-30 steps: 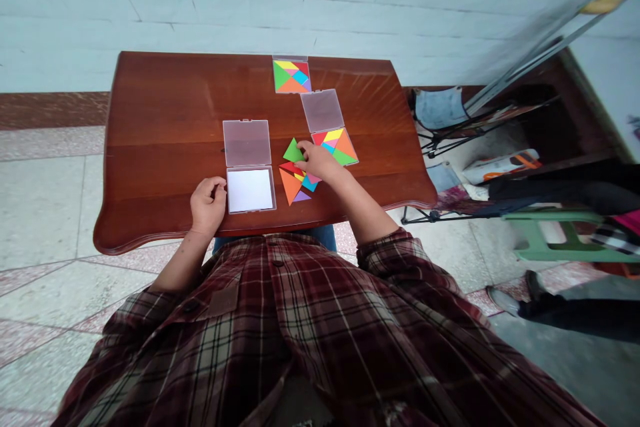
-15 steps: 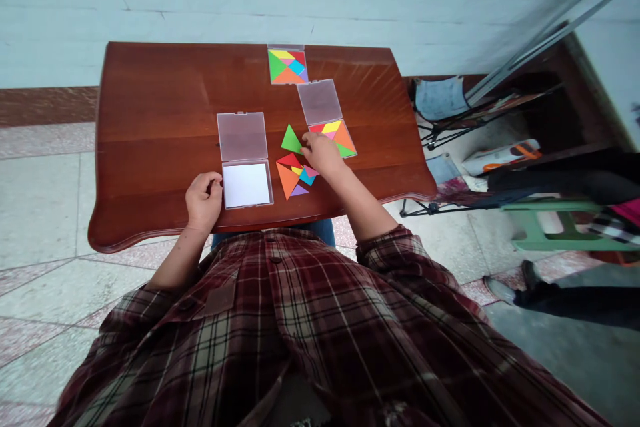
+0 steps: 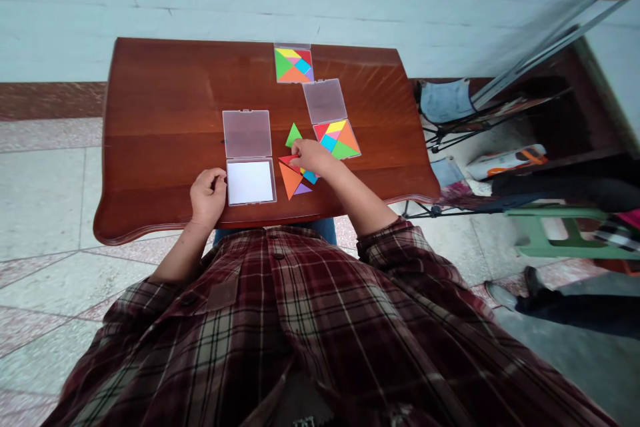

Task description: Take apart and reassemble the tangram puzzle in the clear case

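Note:
My left hand [image 3: 208, 197] rests on the table, loosely closed with its fingers curled and nothing visible in it. It lies just left of a clear plastic case [image 3: 246, 135], whose lid is folded back and whose base holds a white sheet [image 3: 251, 182]. My right hand [image 3: 313, 156] is over loose tangram pieces, thumb and fingers apart. Its fingertips are at the red triangle [image 3: 286, 159] and partly cover the green triangle [image 3: 293, 136]. Nearby lie an orange triangle [image 3: 289, 179], a purple triangle [image 3: 303, 190] and a blue piece [image 3: 311, 177]. The hand hides other pieces.
An opened case [image 3: 325, 101] with a filled tangram [image 3: 346, 147] lies right of the loose pieces. Another tangram set [image 3: 293, 65] is at the table's far edge. Right of the wooden table [image 3: 165, 113] stand folding stools [image 3: 445, 101], a green stool [image 3: 530, 230] and another person's leg [image 3: 575, 313].
My right hand has moved slightly left and toward me, from the green triangle's right corner to the red triangle. My left hand stays beside the case. The view has shifted slightly.

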A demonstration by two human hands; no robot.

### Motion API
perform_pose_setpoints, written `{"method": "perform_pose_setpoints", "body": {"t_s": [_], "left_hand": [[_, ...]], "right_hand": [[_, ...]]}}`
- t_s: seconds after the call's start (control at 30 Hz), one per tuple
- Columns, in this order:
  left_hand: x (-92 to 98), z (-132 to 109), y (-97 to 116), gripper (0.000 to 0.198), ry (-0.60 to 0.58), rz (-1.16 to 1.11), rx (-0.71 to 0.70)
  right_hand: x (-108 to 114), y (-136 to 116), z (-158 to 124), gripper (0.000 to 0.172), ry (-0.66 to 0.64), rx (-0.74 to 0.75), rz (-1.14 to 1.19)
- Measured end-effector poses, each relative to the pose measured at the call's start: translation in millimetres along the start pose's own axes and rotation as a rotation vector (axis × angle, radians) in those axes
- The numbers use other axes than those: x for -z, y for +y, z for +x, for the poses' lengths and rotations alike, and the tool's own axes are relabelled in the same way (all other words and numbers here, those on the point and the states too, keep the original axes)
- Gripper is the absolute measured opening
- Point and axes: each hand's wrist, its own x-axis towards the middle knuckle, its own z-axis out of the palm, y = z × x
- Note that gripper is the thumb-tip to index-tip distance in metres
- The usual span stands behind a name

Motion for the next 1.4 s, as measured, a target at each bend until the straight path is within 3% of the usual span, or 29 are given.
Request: {"method": "perform_pose_setpoints", "body": {"t_s": [0.2,0.4,0.67,0.8,1.0,1.27,1.4], "left_hand": [[-0.1,0,2,0.014,-0.008,-0.001,0.025],[-1.3,-1,1,0.013,0.001,-0.005,0.014],[-1.2,-1,2,0.014,0.0,-0.01,0.006],[-0.9,-1,2,0.014,-0.007,-0.006,0.012],[-1.6,-1,0,0.015,-0.007,-0.013,0.011],[-0.7,-1,2,0.015,0.0,-0.01,-0.004],[-0.4,-1,2,0.013,0.001,-0.014,0.003]], "right_hand": [[6,1,-11,0.009,0.092,0.01,0.411],[-20,-28,-42,0.011,-0.094,0.017,0.719],[-63,-35,-47,0.016,0.021,-0.02,0.843],[-65,-35,-46,0.015,0.019,-0.037,0.895],[-68,-31,-47,0.014,0.057,0.002,0.748],[-72,-35,-46,0.017,0.063,-0.08,0.956],[-70,-35,-51,0.014,0.035,-0.063,0.831]]}}
